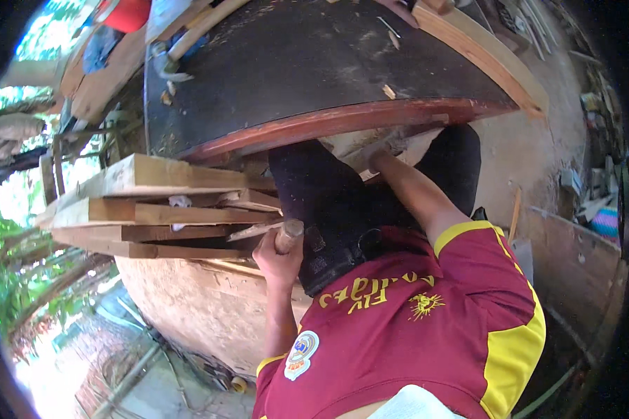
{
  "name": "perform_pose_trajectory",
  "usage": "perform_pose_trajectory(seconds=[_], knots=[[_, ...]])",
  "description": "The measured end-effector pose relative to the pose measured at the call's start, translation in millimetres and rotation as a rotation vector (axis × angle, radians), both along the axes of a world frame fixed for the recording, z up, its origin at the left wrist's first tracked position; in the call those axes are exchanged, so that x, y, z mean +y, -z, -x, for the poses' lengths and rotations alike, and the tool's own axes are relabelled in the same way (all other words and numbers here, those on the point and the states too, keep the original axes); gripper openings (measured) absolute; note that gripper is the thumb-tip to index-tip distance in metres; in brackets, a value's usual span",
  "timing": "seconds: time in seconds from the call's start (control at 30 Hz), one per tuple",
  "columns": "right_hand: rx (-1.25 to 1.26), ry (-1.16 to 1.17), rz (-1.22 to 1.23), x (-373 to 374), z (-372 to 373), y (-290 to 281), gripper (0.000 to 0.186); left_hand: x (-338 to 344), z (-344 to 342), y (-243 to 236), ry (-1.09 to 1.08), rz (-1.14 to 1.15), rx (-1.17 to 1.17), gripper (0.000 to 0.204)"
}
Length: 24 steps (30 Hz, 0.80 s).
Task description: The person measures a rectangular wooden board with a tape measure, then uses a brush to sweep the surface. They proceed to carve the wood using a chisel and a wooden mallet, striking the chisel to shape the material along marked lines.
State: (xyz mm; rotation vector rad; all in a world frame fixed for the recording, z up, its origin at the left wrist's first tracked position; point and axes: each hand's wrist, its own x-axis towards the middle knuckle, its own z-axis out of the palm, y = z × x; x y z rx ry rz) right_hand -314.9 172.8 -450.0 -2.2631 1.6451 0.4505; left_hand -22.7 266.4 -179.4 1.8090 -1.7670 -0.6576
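Note:
My left hand is closed around a round wooden handle. Its blunt end points up, and whatever is at the other end is hidden. That hand is beside my left thigh, next to stacked wooden beams. My right hand reaches down between my knees, just below the table's reddish front edge. Pale wood shows beside it, but its fingers are hidden, so I cannot make out any grip.
A dark tabletop spans the space ahead, with a hammer at its left and a wood chip near the front. A curved wooden beam lines its right side. A red container stands far left.

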Motion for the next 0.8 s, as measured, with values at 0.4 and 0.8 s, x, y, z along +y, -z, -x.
perform_pose_trajectory(seconds=[0.4, 0.8], knots=[[-0.173, -0.158, 0.276, 8.4, 55.1, -49.8, 0.026, -27.4, -3.7, -16.7, 0.197, 0.003, -0.012, 0.021], [-0.528, 0.212, 0.821, 149.8, 176.9, -455.2, 0.029, -85.1, 22.6, -42.0, 0.234, 0.543, 0.222, 0.024]])
